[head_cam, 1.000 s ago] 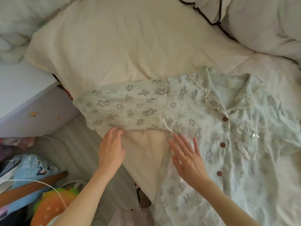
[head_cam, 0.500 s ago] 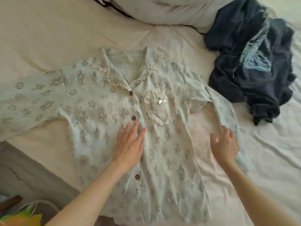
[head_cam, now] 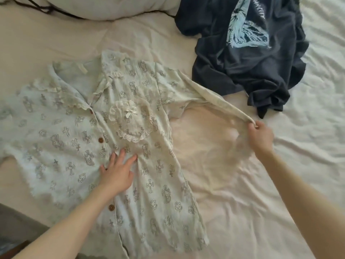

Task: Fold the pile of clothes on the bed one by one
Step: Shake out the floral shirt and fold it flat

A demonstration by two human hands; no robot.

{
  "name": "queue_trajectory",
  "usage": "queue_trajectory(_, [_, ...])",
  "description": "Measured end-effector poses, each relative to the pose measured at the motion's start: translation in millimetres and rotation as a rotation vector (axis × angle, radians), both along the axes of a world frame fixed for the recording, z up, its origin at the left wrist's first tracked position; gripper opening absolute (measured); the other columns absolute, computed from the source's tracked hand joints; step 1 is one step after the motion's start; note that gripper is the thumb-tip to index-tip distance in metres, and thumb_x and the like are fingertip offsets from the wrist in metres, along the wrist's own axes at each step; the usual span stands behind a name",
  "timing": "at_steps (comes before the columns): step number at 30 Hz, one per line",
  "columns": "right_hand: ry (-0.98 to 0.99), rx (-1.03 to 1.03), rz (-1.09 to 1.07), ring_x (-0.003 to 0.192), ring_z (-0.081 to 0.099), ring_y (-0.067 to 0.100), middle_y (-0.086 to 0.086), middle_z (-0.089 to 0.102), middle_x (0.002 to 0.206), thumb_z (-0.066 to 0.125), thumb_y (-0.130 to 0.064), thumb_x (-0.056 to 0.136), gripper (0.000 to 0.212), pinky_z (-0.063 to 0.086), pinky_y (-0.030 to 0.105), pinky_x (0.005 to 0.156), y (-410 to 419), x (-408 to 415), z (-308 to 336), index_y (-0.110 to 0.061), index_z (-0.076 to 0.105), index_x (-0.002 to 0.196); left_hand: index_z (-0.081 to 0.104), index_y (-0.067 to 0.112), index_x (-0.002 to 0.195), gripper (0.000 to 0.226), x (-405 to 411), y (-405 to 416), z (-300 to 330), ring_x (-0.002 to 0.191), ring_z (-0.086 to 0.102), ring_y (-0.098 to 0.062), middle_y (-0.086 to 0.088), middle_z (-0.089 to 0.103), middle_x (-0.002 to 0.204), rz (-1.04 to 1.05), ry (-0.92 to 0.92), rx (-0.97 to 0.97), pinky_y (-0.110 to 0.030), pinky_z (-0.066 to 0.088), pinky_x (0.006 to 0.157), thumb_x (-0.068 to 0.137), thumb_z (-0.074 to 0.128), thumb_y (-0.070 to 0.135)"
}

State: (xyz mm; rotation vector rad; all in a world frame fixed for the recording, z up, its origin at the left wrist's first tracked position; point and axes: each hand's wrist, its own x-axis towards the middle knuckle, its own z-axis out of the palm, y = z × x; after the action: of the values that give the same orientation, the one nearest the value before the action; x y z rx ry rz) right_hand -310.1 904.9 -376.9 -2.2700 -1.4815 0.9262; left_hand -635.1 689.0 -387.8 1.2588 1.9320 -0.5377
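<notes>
A pale green printed pyjama shirt (head_cam: 71,143) with brown buttons and a lace pocket lies front up on the bed. My left hand (head_cam: 116,173) presses flat on its middle, beside the button line, fingers spread. My right hand (head_cam: 260,135) grips the cuff of the shirt's right-side sleeve (head_cam: 211,98) and holds it stretched out, lifted off the sheet. A crumpled dark navy T-shirt (head_cam: 248,58) with a light blue print lies at the upper right, just beyond the stretched sleeve.
The bed is covered by a wrinkled cream sheet (head_cam: 233,193). A white pillow (head_cam: 115,7) with a dark cord lies at the top left. The bed's edge and dark floor (head_cam: 16,227) show at the bottom left.
The view has swung right from the left sleeve to the right one. My left hand stays pressing the shirt's middle. My right hand has taken the right sleeve's cuff and pulled it outwards.
</notes>
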Motion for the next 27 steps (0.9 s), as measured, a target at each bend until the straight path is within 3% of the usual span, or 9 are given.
queue_trajectory(4, [0.515,-0.086,-0.466,0.066,0.055,0.012,0.003,0.059,0.084,0.067,-0.021,0.084,0.011,0.045,0.024,0.057,53.4,21.2,37.1,-0.012,0.061,0.088,0.025,0.031,0.145,0.047,13.2,17.5,15.8,0.144,0.01,-0.03,-0.006,0.012,0.157,0.036,0.088,0.037,-0.058,0.017,0.111,0.098,0.032,0.029])
queue_trajectory(7, [0.814,-0.204,-0.453,0.077,0.068,0.016,0.006,0.069,0.089,0.056,-0.026,0.093,0.028,0.054,0.027,0.066,78.9,24.3,61.8,-0.007,0.058,0.113,0.038,0.024,0.136,0.04,29.0,32.8,25.1,0.132,0.034,-0.028,-0.008,0.037,0.143,0.057,0.164,0.182,-0.054,0.024,0.11,0.096,0.037,0.025])
queue_trajectory(10, [0.952,-0.226,-0.33,0.046,0.062,0.009,-0.001,0.063,0.054,0.045,-0.028,0.097,0.021,0.048,0.017,0.044,100.7,19.8,80.0,-0.01,0.055,0.09,0.04,0.016,0.137,0.043,45.3,57.4,27.9,0.126,0.04,-0.026,-0.011,0.04,0.138,0.025,0.136,0.372,-0.048,0.029,0.109,0.094,0.043,0.019])
queue_trajectory(13, [0.839,-0.116,-0.264,0.06,0.063,0.009,0.0,0.064,0.076,0.057,-0.027,0.091,0.017,0.052,0.021,0.052,130.2,11.1,85.9,-0.012,0.059,0.098,0.039,0.012,0.138,0.046,60.0,90.9,29.4,0.13,0.036,-0.029,-0.015,0.035,0.142,-0.008,0.105,0.513,-0.045,0.029,0.11,0.093,0.044,0.012])
queue_trajectory(15, [0.529,-0.094,-0.219,0.092,0.065,0.016,0.001,0.064,0.098,0.061,-0.03,0.089,0.034,0.055,0.03,0.08,150.2,11.7,79.5,-0.009,0.059,0.115,0.037,0.012,0.14,0.047,69.3,113.0,29.2,0.135,0.031,-0.03,-0.016,0.031,0.146,-0.049,0.075,0.551,-0.044,0.025,0.112,0.093,0.044,0.012])
queue_trajectory(17, [0.165,-0.021,-0.155,0.117,0.054,0.021,0.004,0.059,0.121,0.059,-0.032,0.088,0.045,0.045,0.036,0.101,155.9,18.3,65.2,-0.011,0.054,0.128,0.031,0.017,0.143,0.053,78.5,131.8,26.9,0.14,0.021,-0.027,-0.013,0.023,0.151,-0.094,0.02,0.544,-0.042,0.018,0.114,0.093,0.044,0.013])
queue_trajectory(19, [-0.02,0.093,-0.169,0.123,0.048,0.025,0.006,0.054,0.13,0.056,-0.031,0.089,0.043,0.04,0.039,0.103,144.1,24.3,49.1,-0.014,0.052,0.128,0.022,0.024,0.147,0.059,87.3,146.7,23.2,0.144,0.011,-0.025,-0.008,0.014,0.156,-0.142,-0.039,0.528,-0.039,0.01,0.116,0.093,0.044,0.013])
queue_trajectory(23, [-0.112,0.32,-0.044,0.11,0.05,0.029,0.012,0.054,0.114,0.053,-0.032,0.091,0.03,0.037,0.038,0.095,101.1,16.9,19.1,-0.007,0.054,0.108,0.011,0.023,0.15,0.064,98.7,172.4,15.4,0.146,0.002,-0.023,-0.003,0.002,0.159,-0.221,-0.089,0.473,-0.037,0.006,0.117,0.095,0.042,0.016])
queue_trajectory(27, [-0.34,0.277,0.147,0.115,0.044,0.031,0.012,0.049,0.12,0.057,-0.037,0.088,0.038,0.032,0.042,0.096,96.5,14.7,1.0,-0.01,0.05,0.115,0.003,0.026,0.151,0.068,103.4,190.5,5.1,0.145,0.006,-0.019,0.002,0.004,0.159,-0.272,-0.104,0.387,-0.045,0.012,0.117,0.095,0.042,0.019])
